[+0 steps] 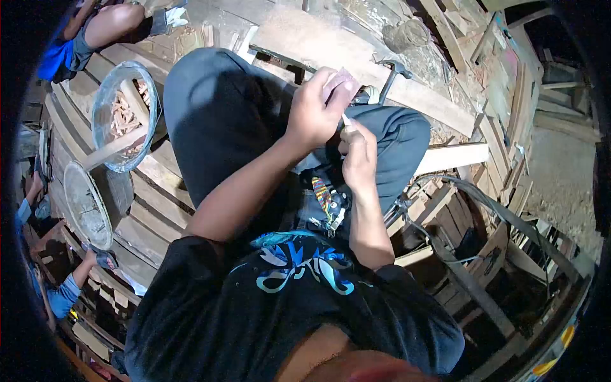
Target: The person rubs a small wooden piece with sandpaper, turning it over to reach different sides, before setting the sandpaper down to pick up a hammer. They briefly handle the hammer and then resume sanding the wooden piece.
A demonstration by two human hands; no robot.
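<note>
Your left hand (315,114) pinches a small pinkish sheet (344,83), flat and matte like sandpaper, folded over its fingertips above your lap. Just below it, your right hand (359,159) closes its grip on a thin pale stick (345,121), only the tip showing, touching the sheet's lower edge. Both hands hover over your dark trousers (223,108), smooth cloth with a beaded, striped cord (323,194) at the waist. Just beyond the sheet lies a long rough plank (433,95), pale and dusty, with a hammer (391,73) resting against it. To your left a round clear tub (105,108) holds reddish wood chips, and beside it sits a grey, crusted basin (86,207). Another person's sleeve (63,296), blue, shows at the lower left.
</note>
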